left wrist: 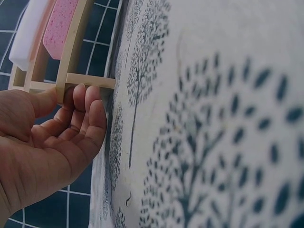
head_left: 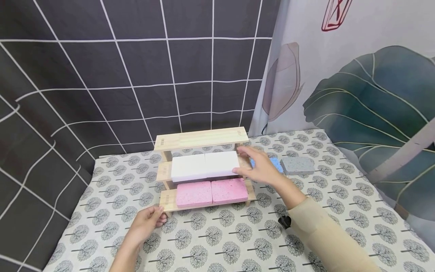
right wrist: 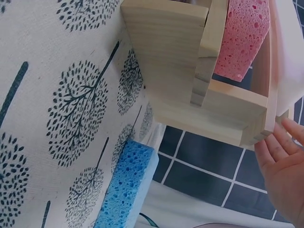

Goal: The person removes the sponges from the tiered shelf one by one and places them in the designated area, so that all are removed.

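A three-tier wooden shelf rack (head_left: 204, 139) stands on the table. Two white sponge-like blocks, a left one (head_left: 188, 167) and a right one (head_left: 221, 163), lie side by side on its middle tier. The lowest tier bears a left pink sponge (head_left: 194, 193) and a right pink sponge (head_left: 229, 190). My left hand (head_left: 146, 222) pinches the bottom tier's front left corner, thumb above and curled fingers below, as the left wrist view also shows. At the rack's right end my right hand (head_left: 259, 166) has its thumb by the right white block. Its extended fingers touch the middle tier's end (right wrist: 263, 130).
Right of the rack lie a blue sponge (head_left: 276, 164) and a grey sponge (head_left: 298, 165) on the tree-patterned tablecloth (head_left: 210, 234). A small black object (head_left: 284, 221) shows beside the right sleeve. Behind hang a dark grid-patterned curtain (head_left: 190, 60) and a leaf-patterned one (head_left: 367, 90).
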Demonstrator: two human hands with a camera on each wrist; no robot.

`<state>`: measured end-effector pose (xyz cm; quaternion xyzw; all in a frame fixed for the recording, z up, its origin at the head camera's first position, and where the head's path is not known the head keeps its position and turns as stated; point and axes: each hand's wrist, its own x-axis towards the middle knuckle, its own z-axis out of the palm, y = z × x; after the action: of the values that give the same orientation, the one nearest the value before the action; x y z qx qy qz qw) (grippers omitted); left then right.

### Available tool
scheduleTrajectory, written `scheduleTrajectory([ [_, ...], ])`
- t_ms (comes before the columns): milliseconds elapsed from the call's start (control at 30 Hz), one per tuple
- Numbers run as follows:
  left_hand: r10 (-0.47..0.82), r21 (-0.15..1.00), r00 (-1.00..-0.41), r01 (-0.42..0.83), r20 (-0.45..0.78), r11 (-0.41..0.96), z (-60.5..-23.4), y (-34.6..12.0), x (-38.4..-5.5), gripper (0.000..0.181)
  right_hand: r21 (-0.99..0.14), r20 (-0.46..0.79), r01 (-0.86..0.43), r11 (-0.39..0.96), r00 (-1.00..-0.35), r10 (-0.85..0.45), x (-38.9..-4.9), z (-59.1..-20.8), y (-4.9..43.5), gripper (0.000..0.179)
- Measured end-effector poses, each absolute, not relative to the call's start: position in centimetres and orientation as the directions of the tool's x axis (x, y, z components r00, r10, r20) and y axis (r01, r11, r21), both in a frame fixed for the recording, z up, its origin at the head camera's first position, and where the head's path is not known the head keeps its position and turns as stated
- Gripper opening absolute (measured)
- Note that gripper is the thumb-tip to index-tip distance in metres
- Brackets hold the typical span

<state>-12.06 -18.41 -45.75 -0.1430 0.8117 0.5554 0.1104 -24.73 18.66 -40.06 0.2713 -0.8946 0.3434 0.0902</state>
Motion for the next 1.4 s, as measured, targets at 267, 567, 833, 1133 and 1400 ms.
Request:
scheduleTrajectory([
  [267,-0.103,0.876,-0.936,-0.352,-0.337,0.33,-45.9,-18.4,-12.1,0.029,-0.501,0.304,-0.555,0.664,-0.832,-0.465,-25.2,-40.1,18.0,0.089],
  [567,-0.103,0.877,-0.937,-0.35,-0.335,0.33,-45.8,-18.4,-12.1,0.03,-0.527,0.257,-0.511,0.68,-0.858,-0.445,-25.1,-39.8,17.6,0.096],
  [833,-0.106,0.873,-0.937,-0.348,-0.332,0.341,-45.9,-18.4,-12.1,0.03,-0.582,0.286,-0.502,0.64,-0.863,-0.418,-24.6,-39.8,18.6,0.093],
  [1133,-0.097,0.88,-0.939,-0.344,-0.331,0.327,-45.8,-18.4,-12.1,0.028,-0.606,0.274,-0.469,0.643,-0.881,-0.385,-23.8,-40.1,20.7,0.091],
  [1400,-0.091,0.882,-0.939,-0.343,-0.332,0.323,-45.8,-18.4,-12.1,0.027,-0.61,0.335,-0.51,0.606,-0.86,-0.386,-23.5,-40.3,22.1,0.086],
])
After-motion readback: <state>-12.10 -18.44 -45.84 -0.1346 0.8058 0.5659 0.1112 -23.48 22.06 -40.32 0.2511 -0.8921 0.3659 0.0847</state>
